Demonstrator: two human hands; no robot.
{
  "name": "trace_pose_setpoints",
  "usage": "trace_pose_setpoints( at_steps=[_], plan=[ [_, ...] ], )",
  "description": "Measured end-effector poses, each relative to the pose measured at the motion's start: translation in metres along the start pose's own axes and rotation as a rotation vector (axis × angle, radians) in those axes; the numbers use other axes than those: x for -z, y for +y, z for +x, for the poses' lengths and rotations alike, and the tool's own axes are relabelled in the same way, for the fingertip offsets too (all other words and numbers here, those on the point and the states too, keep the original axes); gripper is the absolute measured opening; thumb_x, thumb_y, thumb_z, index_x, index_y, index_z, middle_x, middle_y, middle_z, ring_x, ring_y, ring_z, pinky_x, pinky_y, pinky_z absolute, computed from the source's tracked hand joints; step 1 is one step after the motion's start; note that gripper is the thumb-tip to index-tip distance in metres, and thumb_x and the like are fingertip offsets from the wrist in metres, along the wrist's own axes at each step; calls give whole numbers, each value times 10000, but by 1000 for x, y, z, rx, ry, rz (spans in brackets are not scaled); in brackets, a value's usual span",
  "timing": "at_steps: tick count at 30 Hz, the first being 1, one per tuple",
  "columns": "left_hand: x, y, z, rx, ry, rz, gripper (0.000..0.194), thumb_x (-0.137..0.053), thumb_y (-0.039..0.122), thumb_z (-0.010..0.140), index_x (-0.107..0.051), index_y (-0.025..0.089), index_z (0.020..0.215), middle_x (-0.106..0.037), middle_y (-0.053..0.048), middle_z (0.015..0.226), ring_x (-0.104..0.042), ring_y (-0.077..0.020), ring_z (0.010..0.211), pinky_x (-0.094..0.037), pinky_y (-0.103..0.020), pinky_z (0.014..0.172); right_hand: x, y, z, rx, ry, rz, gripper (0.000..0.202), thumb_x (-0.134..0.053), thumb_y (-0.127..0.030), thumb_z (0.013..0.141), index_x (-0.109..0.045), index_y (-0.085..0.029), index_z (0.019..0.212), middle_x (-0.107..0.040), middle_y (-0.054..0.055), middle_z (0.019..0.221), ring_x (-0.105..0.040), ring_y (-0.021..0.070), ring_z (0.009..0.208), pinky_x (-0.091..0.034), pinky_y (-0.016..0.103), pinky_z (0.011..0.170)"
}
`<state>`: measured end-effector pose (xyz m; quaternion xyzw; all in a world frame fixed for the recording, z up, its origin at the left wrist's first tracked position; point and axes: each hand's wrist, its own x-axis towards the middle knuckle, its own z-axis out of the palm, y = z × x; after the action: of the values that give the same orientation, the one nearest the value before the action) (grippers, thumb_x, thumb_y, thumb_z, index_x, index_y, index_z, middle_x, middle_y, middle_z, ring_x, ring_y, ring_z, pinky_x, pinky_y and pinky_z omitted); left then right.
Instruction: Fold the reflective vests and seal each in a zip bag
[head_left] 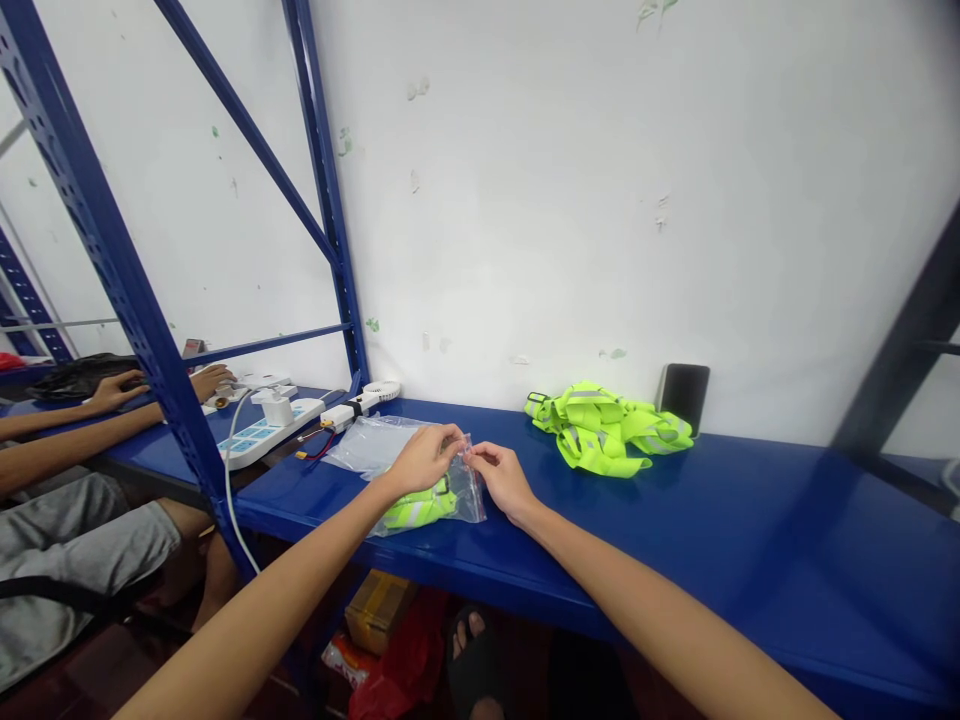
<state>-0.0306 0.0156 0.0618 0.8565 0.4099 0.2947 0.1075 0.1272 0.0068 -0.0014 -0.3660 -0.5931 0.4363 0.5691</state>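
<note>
Plastic bag (472,495) with a yellow-green strap (421,507) inside: my left fingers (448,440) and right fingers (478,457) pinch its edge, above the blue tabletop (712,530).

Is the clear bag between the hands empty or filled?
Not empty: neon webbing shows through the clear bag. Sealed or not, I cannot tell: left hand and right hand pinch its edge.

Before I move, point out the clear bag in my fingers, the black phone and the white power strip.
Clear bag (469,496): head view, see-through plastic near its right edge.
Black phone (684,395): head view, middle of its dark face.
White power strip (253,440): head view, top face, near end.
</note>
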Motion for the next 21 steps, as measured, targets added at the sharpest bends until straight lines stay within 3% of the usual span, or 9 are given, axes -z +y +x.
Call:
trace_pose_setpoints(
  at_steps=[5, 8, 16, 21],
  plan=[
    [1, 3, 0, -9, -5, -28, 236, -513, 360, 832, -666, 180, 841, -706, -47, 848, -612, -201, 777, -410, -277, 692, 1, 2, 2, 49, -7, -34, 222, -610, -388, 767, -655, -171, 760, -599, -12, 645, -489, 119, 576, -368, 228, 560],
    [2, 3, 1, 0, -2, 14, 219, -506, 328, 828, -663, 177, 809, -686, -35, 759, -589, -182, 696, -390, -267, 639, 1, 2, 2, 48, -19, -32, 252, -618, -418, 761, -667, -172, 779, -619, -3, 665, -505, 124, 585, -382, 235, 568],
    [14, -9, 3, 124, 99, -8, 247, -502, 374, 822, -628, 172, 753, -654, -15, 670, -545, -155, 582, -366, -265, 580, 6, 2, -3, -166, -164, 50, 159, -680, -308, 660, -657, -153, 683, -612, -9, 556, -510, 121, 486, -423, 261, 533],
    [17, -7, 3, 134, 130, 0, 240, -501, 368, 817, -623, 178, 735, -647, -12, 651, -548, -154, 575, -366, -271, 581, 7, 1, -3, -106, -179, 16, 219, -668, -372, 694, -649, -155, 713, -663, 19, 654, -555, 134, 537, -463, 285, 581]
  ],
)
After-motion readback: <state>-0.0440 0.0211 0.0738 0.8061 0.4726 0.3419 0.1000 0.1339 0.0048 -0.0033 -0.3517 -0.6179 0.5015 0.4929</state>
